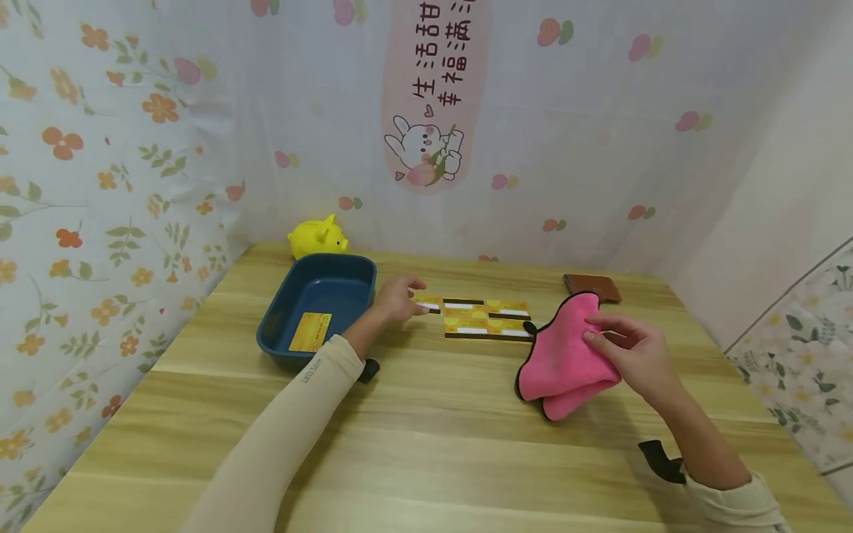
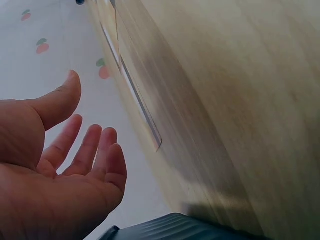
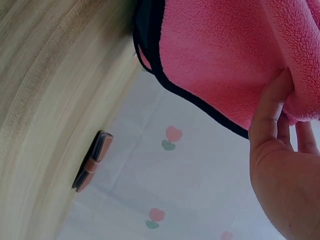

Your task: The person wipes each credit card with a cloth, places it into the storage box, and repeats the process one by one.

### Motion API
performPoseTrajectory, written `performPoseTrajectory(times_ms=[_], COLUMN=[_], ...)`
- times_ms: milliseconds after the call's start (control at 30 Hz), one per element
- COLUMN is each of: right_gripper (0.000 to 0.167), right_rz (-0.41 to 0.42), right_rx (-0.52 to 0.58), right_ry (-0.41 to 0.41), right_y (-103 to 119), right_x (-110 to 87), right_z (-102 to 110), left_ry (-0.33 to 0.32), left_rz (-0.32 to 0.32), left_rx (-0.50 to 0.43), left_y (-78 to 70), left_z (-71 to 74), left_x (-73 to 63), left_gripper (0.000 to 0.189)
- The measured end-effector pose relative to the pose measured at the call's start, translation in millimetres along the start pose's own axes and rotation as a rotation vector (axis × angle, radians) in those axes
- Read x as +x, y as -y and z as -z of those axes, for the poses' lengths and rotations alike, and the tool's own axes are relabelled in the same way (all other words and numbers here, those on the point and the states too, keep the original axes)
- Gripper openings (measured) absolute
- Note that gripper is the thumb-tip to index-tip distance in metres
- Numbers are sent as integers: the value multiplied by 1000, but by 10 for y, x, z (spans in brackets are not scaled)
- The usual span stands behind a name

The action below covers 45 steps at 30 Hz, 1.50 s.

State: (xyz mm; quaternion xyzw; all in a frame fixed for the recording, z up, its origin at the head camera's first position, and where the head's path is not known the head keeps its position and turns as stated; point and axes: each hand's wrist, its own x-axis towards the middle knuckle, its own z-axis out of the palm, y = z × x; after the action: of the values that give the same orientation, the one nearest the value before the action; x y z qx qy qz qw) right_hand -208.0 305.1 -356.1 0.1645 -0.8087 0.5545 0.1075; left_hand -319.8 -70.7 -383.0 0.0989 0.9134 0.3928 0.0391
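My right hand (image 1: pixel 641 357) pinches a pink cloth (image 1: pixel 565 354) with black edging between thumb and fingers. The cloth (image 3: pixel 215 60) hangs down in folds, lifted over the right side of the table. At its left lie several yellow cards (image 1: pixel 466 320) with black stripes and white strips, set out in two rows. Over the left end of these cards hovers my left hand (image 1: pixel 398 297), palm and loosely bent fingers bare in the left wrist view. A dark blue basin (image 1: pixel 341 292) stands left of that hand, with one yellow card (image 1: pixel 310 332) inside.
A yellow piggy bank (image 1: pixel 315 239) sits behind the basin at the back left. Toward the back right, a brown wallet (image 1: pixel 596 286) lies just beyond the cloth. Printed fabric hangs (image 1: pixel 320 111) along the table's back edge and left side.
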Motion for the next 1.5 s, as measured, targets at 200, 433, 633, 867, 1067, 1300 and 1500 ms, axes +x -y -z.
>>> performPoseTrajectory(times_ms=[200,433,633,867,1067,1300,1500], right_gripper=[26,26,25,26,26,25,24], right_rz=[-23,-28,-16,-12,3,19,32], right_rx=[-79,-98,-91,-48,-68,-52,-58], right_ry=[11,14,13,18,18,19,20], right_y=[-2,-14,-6,0,10,19,15], right_x=[-1,1,5,5,3,9,-3], right_z=[25,28,15,17,25,26,35], left_ry=[22,43,57,82,116,160,181], left_rz=[-5,5,59,82,107,152,114], left_rx=[52,101,121,176,216,241,309], left_y=[-13,-23,-10,26,27,47,42], left_z=[-64,-86,-44,-36,-41,-42,-35], left_x=[49,84,114,148,154,142,117], left_gripper=[50,51,59,61,62,60,55])
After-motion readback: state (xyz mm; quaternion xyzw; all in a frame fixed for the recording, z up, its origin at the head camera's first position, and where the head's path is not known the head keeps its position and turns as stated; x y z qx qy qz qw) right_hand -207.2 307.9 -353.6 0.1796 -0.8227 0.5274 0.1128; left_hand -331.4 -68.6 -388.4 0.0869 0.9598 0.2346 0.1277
